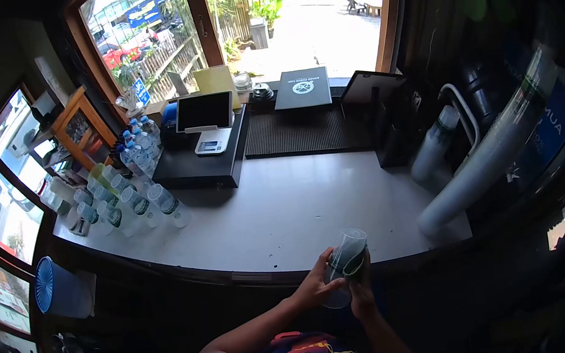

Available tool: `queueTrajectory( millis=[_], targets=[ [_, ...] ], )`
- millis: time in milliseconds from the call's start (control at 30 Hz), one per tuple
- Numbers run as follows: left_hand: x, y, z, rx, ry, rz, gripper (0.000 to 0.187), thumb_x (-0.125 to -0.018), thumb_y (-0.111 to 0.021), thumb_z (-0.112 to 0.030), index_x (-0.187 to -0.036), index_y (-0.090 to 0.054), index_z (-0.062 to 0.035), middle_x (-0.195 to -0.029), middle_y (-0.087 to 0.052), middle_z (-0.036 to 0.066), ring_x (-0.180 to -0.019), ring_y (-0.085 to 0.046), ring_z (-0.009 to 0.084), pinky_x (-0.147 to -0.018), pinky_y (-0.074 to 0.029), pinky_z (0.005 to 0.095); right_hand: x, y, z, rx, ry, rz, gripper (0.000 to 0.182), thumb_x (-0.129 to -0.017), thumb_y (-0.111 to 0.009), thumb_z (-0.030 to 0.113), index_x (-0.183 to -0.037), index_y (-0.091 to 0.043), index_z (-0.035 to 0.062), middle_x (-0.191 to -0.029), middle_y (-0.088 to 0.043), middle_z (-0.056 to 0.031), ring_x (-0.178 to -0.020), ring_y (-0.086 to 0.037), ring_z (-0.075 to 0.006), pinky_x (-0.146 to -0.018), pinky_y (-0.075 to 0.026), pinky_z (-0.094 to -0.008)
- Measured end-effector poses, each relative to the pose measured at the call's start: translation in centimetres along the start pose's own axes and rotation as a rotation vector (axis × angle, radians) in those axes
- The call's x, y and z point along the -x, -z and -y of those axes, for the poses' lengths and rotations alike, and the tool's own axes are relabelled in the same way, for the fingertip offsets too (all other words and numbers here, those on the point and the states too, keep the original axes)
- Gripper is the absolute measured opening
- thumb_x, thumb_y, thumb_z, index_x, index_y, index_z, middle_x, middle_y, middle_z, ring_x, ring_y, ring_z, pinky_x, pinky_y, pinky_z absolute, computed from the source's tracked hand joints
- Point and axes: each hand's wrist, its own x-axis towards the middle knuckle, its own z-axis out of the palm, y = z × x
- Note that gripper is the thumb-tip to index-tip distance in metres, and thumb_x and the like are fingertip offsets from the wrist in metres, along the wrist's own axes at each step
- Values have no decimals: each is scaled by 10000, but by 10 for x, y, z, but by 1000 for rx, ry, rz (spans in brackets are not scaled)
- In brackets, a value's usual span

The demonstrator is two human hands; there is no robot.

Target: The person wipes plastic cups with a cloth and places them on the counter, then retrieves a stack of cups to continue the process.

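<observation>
A clear plastic cup (353, 237) with a dark green band is between my two hands, tilted, at the counter's front edge. My left hand (319, 282) grips it from the left, fingers and thumb against its side. On the other side, my right hand (361, 294) is closed on the same cup, its fingers partly hidden. More cups with green bands stand in a group on the left of the counter, the closest being a clear cup (165, 202). Long stacks of nested cups (485, 153) lean at the right.
On the white counter (286, 211), a black cash drawer (201, 168) carries a tablet (203, 111) and a card reader (213, 142). Water bottles (136, 148) stand left of it. A dark ribbed mat (298, 133) and a black menu (302, 89) lie toward the window.
</observation>
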Motion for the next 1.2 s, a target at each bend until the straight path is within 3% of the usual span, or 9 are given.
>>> queueTrajectory(
  millis=[133,300,467,500,667,767,900,933,1200],
  targets=[
    [13,78,14,56,-1,-36,875,-878,-722,-339,-1512,-197,-43,-1412,-431,213,-1341,-406,308,-1123,-301,396,-30,-66,-26,-7,-147,22,739,-1042,-430,169,-1558,89,65,-1584,-182,-189,-1445,-261,-269,-1162,-249,-404],
    [16,165,56,50,-118,-404,952,-815,-782,-145,-1492,-126,-20,-1353,-447,220,-1186,-547,305,-1010,-452,407,-53,-150,-68,544,-108,324,688,-1032,-456,208,-1569,-56,51,-1607,-59,-272,-1513,22,-369,-1206,-46,-420],
    [16,218,103,-64,-206,-477,915,-782,-794,-135,-1471,-203,-17,-1343,-433,220,-1264,-467,337,-1084,-372,457,-109,-197,-111,187,-159,16,732,-1020,-500,220,-1575,-46,75,-1569,-201,-277,-1475,-199,-382,-1184,-190,-400],
    [16,224,95,-311,-186,-494,885,-792,-782,-138,-1468,-225,-14,-1355,-422,233,-1270,-460,368,-1084,-367,457,-121,-200,-124,133,-190,34,764,-1009,-520,202,-1573,-24,66,-1562,-213,-276,-1463,-231,-367,-1178,-203,-392],
    [23,258,125,-336,-172,-696,881,-797,-780,-146,-1461,-221,-3,-1394,-391,258,-1285,-438,412,-1094,-350,476,-159,-218,-163,310,-171,214,653,-1011,-468,73,-1571,-133,82,-1532,-333,-205,-1421,-332,-278,-1155,-266,-351],
    [31,284,125,-390,-116,-806,891,-903,-702,-348,-1504,-157,21,-1470,-323,291,-1362,-362,432,-1126,-302,490,-172,-231,-163,355,-223,271,549,-999,-463,50,-1525,-307,77,-1483,-427,-187,-1394,-391,-277,-1139,-300,-343],
    [10,310,128,-424,-119,-903,877,-937,-649,-388,-1520,-143,30,-1511,-276,300,-1408,-300,439,-1151,-260,483,-169,-233,-160,356,-128,257,448,-1011,-462,90,-1456,-420,48,-1401,-521,-164,-1328,-464,-255,-1115,-331,-335],
    [5,316,133,-497,-122,-927,892,-943,-630,-413,-1529,-118,22,-1527,-261,299,-1415,-301,429,-1156,-254,474,-165,-230,-141,297,-280,249,416,-1040,-443,138,-1443,-429,34,-1317,-570,-136,-1221,-523,-219,-1076,-368,-326],
    [-11,325,146,-709,-154,-1089,898,-944,-585,-491,-1546,-129,-5,-1534,-259,285,-1407,-306,431,-1154,-257,506,-83,-112,-129,-493,-470,-317,307,-1054,-454,225,-1306,-520,62,-1143,-619,-33,-1009,-589,-119,-907,-473,-276]
  ],
)
